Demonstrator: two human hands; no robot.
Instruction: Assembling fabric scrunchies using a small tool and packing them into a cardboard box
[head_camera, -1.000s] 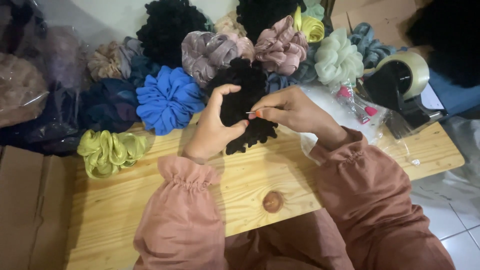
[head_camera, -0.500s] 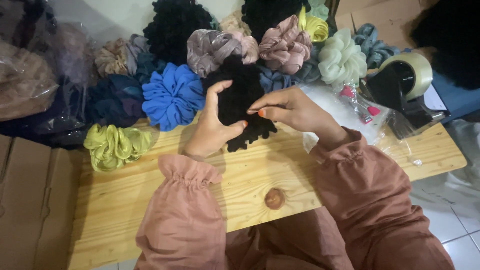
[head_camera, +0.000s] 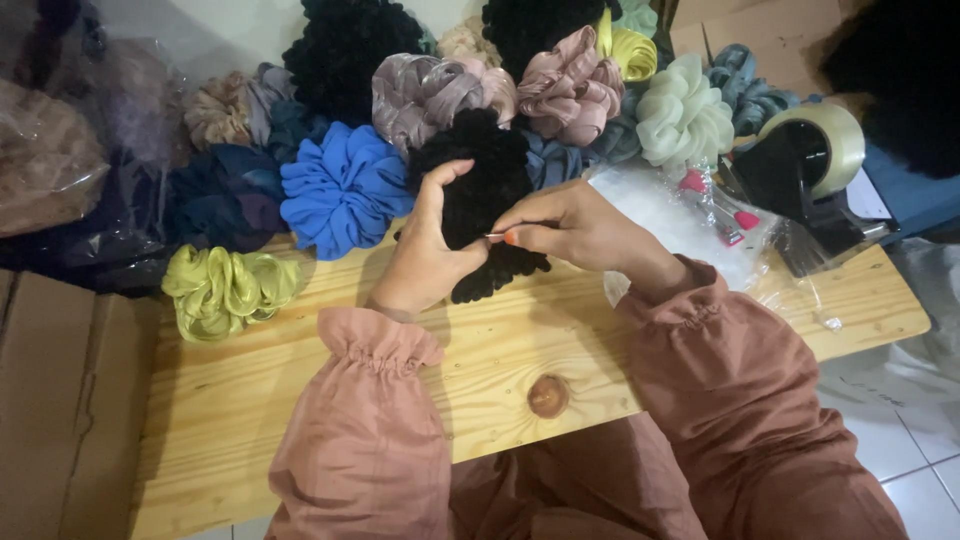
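A black ruffled scrunchie (head_camera: 480, 195) is held upright over the far side of a light wooden table (head_camera: 500, 350). My left hand (head_camera: 425, 250) grips its left edge, thumb and fingers wrapped around the fabric. My right hand (head_camera: 570, 230) pinches a thin needle (head_camera: 497, 235) between thumb and forefinger, its tip at the scrunchie's right side. Both arms wear dusty-pink sleeves with gathered cuffs.
Several scrunchies lie along the table's far edge: blue (head_camera: 340, 190), lime green (head_camera: 225, 290), mauve satin (head_camera: 430, 95), pink (head_camera: 570, 85), pale mint (head_camera: 685, 115). A black tape dispenser (head_camera: 810, 160) and clear plastic bags (head_camera: 690, 215) lie at the right. A cardboard box (head_camera: 60, 400) stands at the left.
My left hand has turned and lifted the black scrunchie more upright. My right hand stays at its right edge with the needle.
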